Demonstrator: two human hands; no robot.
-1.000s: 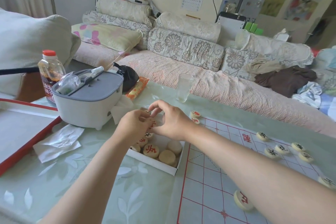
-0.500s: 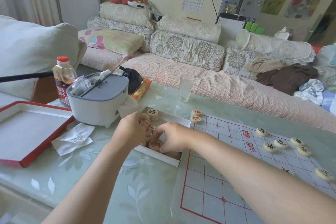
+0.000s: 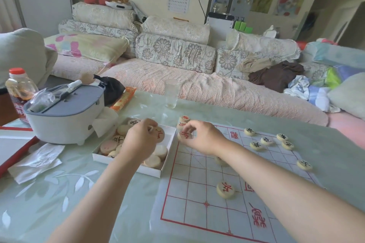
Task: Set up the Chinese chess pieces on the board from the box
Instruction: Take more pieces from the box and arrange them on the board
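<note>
Pinching light, hard cream round chess pieces [image 3: 184,135] rim-wise (likely slippery), right hand [image 3: 203,137] is hovering at red-gridded board [image 3: 197,179], left hand [image 3: 141,140] inside white box [image 3: 150,172].

A lidded grey tub [image 3: 65,116] sits near the table's [image 3: 59,203] left edge, a bottle [image 3: 18,89] behind it; a glass [image 3: 172,93] stands at the far edge.

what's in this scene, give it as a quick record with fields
left hand: curled on a red-marked piece over the box
right hand: pinches a red piece at the far left edge of the board
box contents: many pieces, several blank side up
board: several black pieces on the far right
table: glass, grey container, bottle
</note>
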